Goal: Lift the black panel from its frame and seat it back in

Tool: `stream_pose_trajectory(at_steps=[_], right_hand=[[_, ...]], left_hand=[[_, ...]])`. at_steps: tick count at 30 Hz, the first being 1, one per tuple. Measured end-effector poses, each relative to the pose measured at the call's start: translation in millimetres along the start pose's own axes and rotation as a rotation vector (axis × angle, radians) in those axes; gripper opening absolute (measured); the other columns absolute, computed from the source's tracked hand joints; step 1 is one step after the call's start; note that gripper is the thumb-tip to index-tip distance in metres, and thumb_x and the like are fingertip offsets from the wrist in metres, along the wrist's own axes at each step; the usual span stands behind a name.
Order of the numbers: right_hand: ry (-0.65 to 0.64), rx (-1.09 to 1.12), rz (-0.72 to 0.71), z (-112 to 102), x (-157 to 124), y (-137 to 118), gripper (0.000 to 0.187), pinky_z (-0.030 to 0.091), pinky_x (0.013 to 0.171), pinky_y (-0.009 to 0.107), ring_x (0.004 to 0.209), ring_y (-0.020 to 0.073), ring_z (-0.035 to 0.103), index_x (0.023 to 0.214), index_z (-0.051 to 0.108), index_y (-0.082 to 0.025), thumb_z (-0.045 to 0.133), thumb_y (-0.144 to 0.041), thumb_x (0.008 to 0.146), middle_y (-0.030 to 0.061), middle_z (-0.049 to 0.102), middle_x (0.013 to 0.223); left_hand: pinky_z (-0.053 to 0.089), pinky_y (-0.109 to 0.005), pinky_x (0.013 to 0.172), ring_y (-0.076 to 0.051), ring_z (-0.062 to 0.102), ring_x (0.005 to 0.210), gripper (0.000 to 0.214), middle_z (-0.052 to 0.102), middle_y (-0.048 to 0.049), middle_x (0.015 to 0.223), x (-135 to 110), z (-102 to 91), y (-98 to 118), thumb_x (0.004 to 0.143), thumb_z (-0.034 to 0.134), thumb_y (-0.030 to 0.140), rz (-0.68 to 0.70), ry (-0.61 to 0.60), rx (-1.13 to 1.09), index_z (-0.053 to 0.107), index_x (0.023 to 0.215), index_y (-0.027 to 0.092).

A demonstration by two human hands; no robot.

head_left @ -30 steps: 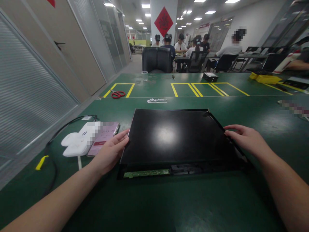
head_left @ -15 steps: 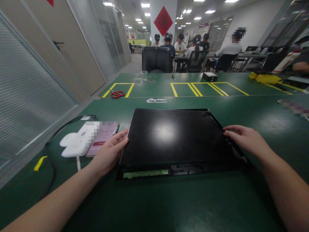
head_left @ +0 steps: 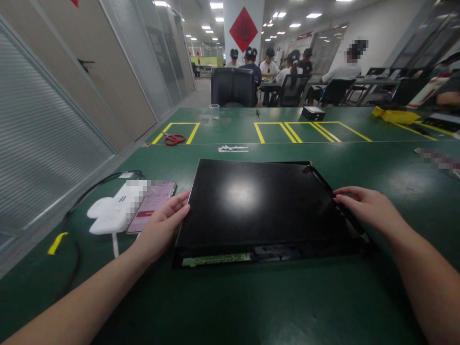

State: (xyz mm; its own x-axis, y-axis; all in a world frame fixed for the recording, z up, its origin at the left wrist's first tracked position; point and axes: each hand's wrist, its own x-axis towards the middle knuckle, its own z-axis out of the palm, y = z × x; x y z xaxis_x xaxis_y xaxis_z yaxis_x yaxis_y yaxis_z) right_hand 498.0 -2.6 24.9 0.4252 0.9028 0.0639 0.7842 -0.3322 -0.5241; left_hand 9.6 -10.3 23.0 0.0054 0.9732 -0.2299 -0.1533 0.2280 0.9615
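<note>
A glossy black display panel [head_left: 266, 211] lies over a black frame [head_left: 321, 179] on the green table, its left side raised above the frame. My left hand [head_left: 167, 220] grips the panel's left edge, thumb on top and fingers partly hidden behind. On the other side, my right hand [head_left: 366, 203] pinches the right rim of the frame between thumb and fingers. A green circuit board strip [head_left: 215, 259] shows along the near edge under the panel.
Left of my hand lie a phone [head_left: 151, 206] and a white charger [head_left: 117, 218] with cables. Further back are red-handled scissors [head_left: 174, 139], small white pieces [head_left: 233, 149], a clear cup [head_left: 214, 112] and a black box [head_left: 313, 113]. People sit at a distant table.
The panel's left side has risen very slightly with my left hand. My right hand stays at the frame's rim.
</note>
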Motion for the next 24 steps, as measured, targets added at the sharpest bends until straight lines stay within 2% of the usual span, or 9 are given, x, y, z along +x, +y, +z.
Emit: stream_pose_trajectory(at_steps=[5,8,14,19,24], right_hand=[[-0.017,0.003,0.005,-0.7,1.3,0.4,0.011,0.051,0.072,0.046,0.073,0.0308,0.067,0.083,0.082,-0.034,0.075,-0.040,0.078,0.0047,0.072,0.069],[-0.023,0.007,0.010,-0.9,2.4,1.3,0.010,0.050,0.073,0.046,0.074,0.0310,0.066,0.082,0.081,-0.034,0.075,-0.041,0.077,0.0042,0.072,0.070],[-0.051,-0.009,-0.010,-0.3,5.2,6.9,0.018,0.047,0.075,0.047,0.078,0.0323,0.068,0.086,0.082,-0.034,0.071,-0.047,0.078,0.0058,0.075,0.075],[-0.063,-0.029,-0.014,1.9,9.4,14.1,0.027,0.049,0.072,0.045,0.079,0.0320,0.069,0.092,0.083,-0.033,0.068,-0.052,0.079,0.0058,0.077,0.077],[-0.078,-0.044,-0.025,4.6,14.9,21.9,0.034,0.050,0.068,0.043,0.078,0.0311,0.072,0.096,0.084,-0.030,0.064,-0.054,0.081,0.0060,0.078,0.077]], left_hand=[[0.064,-0.043,0.103,-0.036,0.074,0.129,0.055,0.081,-0.0119,0.134,-1.5,-0.9,-0.7,0.080,0.092,0.030,0.032,0.040,0.040,0.077,0.132,0.021],[0.060,-0.048,0.110,-0.038,0.070,0.136,0.053,0.080,-0.0115,0.137,-0.4,-2.2,-2.3,0.080,0.091,0.031,0.042,0.053,0.072,0.078,0.130,0.023],[0.037,-0.051,0.132,-0.040,0.047,0.159,0.034,0.065,-0.0086,0.160,3.4,-6.0,-5.1,0.078,0.090,0.033,0.181,0.149,0.234,0.085,0.110,0.026],[0.032,-0.053,0.134,-0.040,0.042,0.163,0.048,0.060,-0.0141,0.163,8.5,-13.3,-13.4,0.075,0.092,0.046,0.253,0.095,0.387,0.082,0.116,0.024],[0.031,-0.059,0.134,-0.040,0.044,0.161,0.064,0.058,-0.0182,0.163,22.0,-29.0,-31.0,0.079,0.081,0.060,0.314,0.047,0.614,0.076,0.128,0.020]])
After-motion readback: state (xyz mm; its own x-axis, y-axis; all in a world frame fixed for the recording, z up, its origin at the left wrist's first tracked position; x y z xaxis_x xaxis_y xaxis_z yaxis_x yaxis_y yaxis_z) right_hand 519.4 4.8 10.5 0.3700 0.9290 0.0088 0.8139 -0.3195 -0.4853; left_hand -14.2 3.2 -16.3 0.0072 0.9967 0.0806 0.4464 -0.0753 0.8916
